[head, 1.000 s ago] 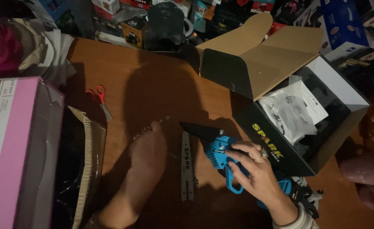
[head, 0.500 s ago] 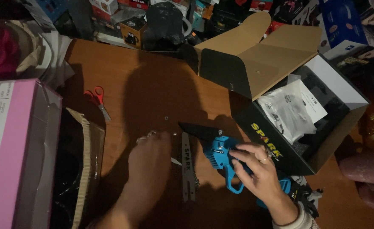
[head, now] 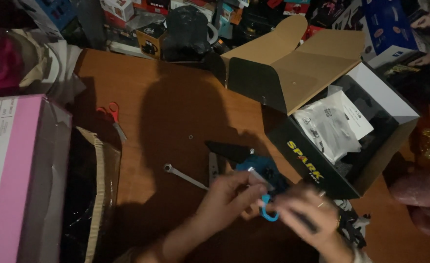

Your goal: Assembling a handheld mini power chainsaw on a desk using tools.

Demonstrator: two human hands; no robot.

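Observation:
A blue and black hand-held power tool (head: pixel 263 170) with a black pointed guard lies on the brown wooden table (head: pixel 166 107), in front of an open black box (head: pixel 317 170). My left hand (head: pixel 227 195) pinches a small silver part at the tool's blue body. My right hand (head: pixel 310 216), blurred, grips the tool's handle end by a blue loop. A slim silver wrench (head: pixel 183 175) and a flat metal bar (head: pixel 213 168) lie just left of the tool, apart from both hands.
The open box holds a plastic bag with papers (head: pixel 329 126), and its cardboard lid (head: pixel 293 63) stands open. Red scissors (head: pixel 111 114) lie at the left. A pink box (head: pixel 10 175) and a dark open carton (head: pixel 90 195) fill the left edge. A small washer (head: pixel 190 137) lies mid-table. Clutter lines the back.
My left hand has lifted off the table and moved right onto the tool, uncovering the wrench. My right hand has shifted along the tool's handle and is blurred.

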